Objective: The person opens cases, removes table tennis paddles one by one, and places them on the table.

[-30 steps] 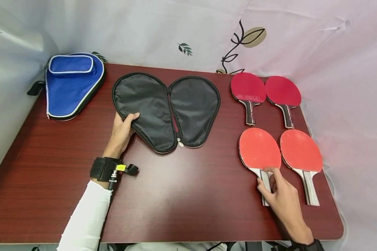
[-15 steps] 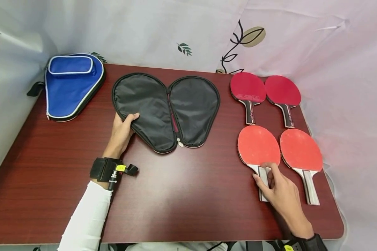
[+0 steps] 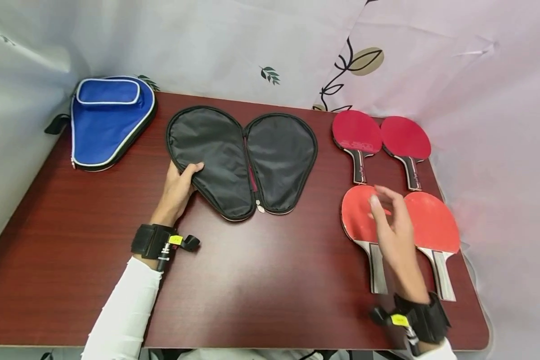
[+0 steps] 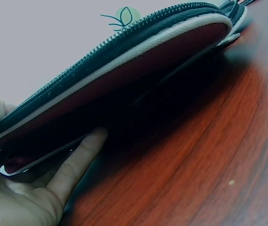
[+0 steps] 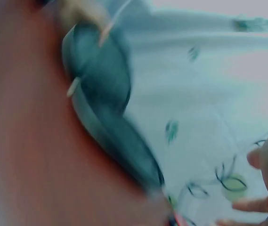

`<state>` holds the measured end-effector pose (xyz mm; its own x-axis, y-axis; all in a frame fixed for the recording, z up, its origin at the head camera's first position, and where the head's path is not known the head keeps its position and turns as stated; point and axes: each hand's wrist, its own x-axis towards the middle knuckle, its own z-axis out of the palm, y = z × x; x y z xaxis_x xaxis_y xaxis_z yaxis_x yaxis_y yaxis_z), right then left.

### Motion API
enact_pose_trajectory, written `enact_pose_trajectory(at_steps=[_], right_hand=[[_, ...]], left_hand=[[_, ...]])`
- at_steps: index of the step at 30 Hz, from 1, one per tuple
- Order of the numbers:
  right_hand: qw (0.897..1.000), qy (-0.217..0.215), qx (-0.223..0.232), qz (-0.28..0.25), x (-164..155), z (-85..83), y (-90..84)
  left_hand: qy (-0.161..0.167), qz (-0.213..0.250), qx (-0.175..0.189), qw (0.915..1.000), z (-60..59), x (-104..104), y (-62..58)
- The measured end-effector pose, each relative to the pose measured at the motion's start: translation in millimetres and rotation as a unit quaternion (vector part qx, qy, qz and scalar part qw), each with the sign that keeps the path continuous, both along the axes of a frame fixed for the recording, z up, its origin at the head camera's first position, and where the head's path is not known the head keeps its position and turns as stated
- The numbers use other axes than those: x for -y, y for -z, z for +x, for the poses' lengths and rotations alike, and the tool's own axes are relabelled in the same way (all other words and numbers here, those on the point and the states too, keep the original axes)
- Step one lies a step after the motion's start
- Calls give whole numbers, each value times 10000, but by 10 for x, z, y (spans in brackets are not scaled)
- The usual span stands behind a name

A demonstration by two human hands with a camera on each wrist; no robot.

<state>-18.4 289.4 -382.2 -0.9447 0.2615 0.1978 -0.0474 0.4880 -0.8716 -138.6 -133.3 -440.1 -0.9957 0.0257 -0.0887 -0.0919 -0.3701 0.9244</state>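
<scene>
An unzipped paddle case lies spread out, its two black-lined halves facing up and its zipper pull at the near end of the fold. My left hand grips the left half's near edge, thumb on the lining. In the left wrist view, fingers reach beneath the raised edge, by the dark red outside with white piping. My right hand hovers over two orange-red table tennis paddles, fingers loosely bent and holding nothing. It partly covers the left paddle and overlaps the right paddle.
Two darker red paddles with black handles lie behind the orange-red ones, at the table's right side. A zipped blue paddle case with white piping sits at the back left. White curtain lines the back and sides of the table.
My right hand has let go of the left orange-red paddle's handle and moved up and away over the blades. The left hand keeps its grip on the case.
</scene>
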Motion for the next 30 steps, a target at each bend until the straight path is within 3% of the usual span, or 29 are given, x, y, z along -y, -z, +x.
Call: enact_pose_trajectory(at_steps=[2,6,9,15,21,24,28,30], right_hand=[[9952,-101,282,-936,188,-224,-14],[9595,-208,705,-2721,522,-710,90],[9365,-45,943,-3378,705,-989,211],[9138,337,1077,-3901,827,-1307,313],[9050,557,1668,-3873,757,-1517,384],[9160,604,1730,-3568,717,-1582,435],[9334,471,1635,-3160,734,-1634,481],[9345,431,1631,-3134,772,-1652,497]], left_hand=[[26,-11,-8,10000,-6,7,-3],[16,-10,-18,10000,-7,34,-1],[60,-48,-30,10000,6,42,6],[76,-143,-26,9999,1,8,13],[87,-127,71,9999,-28,-39,27],[178,-129,67,9997,-28,-64,21],[468,37,-257,9986,-26,-25,3],[499,40,-489,9975,-23,31,-14]])
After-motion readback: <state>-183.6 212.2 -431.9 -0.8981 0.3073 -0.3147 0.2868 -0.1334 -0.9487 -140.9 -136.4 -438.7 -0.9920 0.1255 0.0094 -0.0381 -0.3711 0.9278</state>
